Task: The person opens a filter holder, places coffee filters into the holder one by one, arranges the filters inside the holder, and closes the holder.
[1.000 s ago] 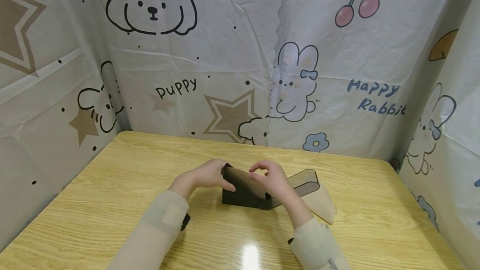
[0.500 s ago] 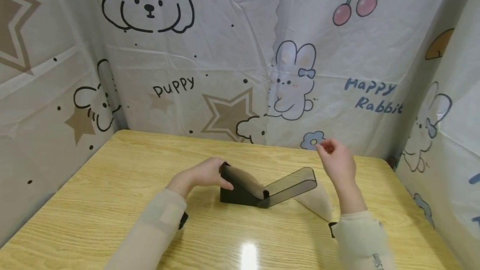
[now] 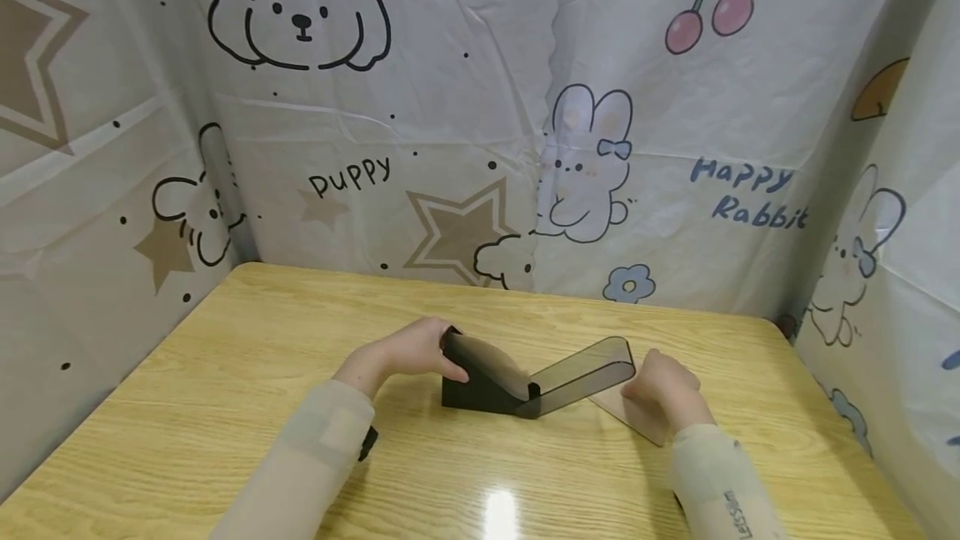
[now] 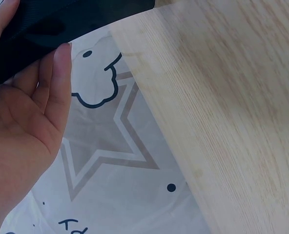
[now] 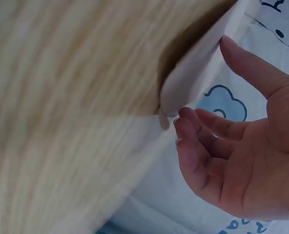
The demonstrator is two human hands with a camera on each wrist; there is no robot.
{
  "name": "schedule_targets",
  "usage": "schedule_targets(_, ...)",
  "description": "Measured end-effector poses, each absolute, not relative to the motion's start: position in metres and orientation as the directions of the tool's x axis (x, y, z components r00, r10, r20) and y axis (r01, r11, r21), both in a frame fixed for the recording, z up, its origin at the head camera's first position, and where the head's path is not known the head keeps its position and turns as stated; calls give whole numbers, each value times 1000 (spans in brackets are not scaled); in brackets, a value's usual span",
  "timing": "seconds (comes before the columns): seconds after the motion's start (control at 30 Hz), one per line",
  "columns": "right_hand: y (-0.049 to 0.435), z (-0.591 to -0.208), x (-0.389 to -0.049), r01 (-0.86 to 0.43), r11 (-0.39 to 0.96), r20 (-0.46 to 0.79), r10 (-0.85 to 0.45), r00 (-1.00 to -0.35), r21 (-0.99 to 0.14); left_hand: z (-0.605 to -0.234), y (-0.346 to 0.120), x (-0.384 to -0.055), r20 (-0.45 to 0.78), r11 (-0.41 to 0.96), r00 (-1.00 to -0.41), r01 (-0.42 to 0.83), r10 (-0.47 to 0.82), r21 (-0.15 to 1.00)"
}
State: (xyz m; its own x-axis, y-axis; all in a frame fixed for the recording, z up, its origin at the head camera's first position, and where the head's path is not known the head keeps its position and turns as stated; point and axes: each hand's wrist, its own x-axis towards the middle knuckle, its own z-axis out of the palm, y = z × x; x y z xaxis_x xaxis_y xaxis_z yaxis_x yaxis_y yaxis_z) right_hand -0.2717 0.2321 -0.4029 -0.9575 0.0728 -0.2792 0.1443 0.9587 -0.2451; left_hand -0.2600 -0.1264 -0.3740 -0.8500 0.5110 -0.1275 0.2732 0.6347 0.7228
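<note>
In the head view my left hand [image 3: 422,350] grips the raised left end of a black coffee filter holder [image 3: 476,386]. Its clear smoky lid [image 3: 585,365] is swung open to the right. A tan filter paper [image 3: 491,361] shows inside the holder. To the right, flat tan fan-shaped coffee filters [image 3: 626,411] lie on the table, partly behind the lid. My right hand [image 3: 667,390] is over them. In the right wrist view its thumb touches the edge of the papers [image 5: 196,78], and the fingertips are near their lower end, spread well away from the thumb.
The wooden table [image 3: 300,440] is ringed by a printed cloth curtain [image 3: 450,107] at the back and both sides. The table's back edge runs close behind the holder.
My right hand has left the holder, risen to the right with nothing visible in it, then come down onto the loose coffee filters. My left hand still holds the holder in place.
</note>
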Motion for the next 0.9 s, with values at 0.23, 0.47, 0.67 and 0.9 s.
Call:
schedule_targets(0.23, 239, -405, -271, 151, 934, -268, 63, -961, -325, -373, -127, -260, -131, 634, -853, 265, 506, 726)
schedule_targets(0.47, 240, -409, -274, 164, 937, -256, 84, -963, -310, -374, -125, -260, -128, 634, -848, 275, 514, 723)
schedule_targets(0.67, 246, -405, -271, 157, 929, -227, 82, -970, -335, -376, -124, -261, -134, 638, -849, 270, 511, 721)
schedule_targets(0.9, 248, -382, -268, 127, 885, -199, 40, -979, -448, -375, -125, -261, -136, 638, -853, 261, 503, 725)
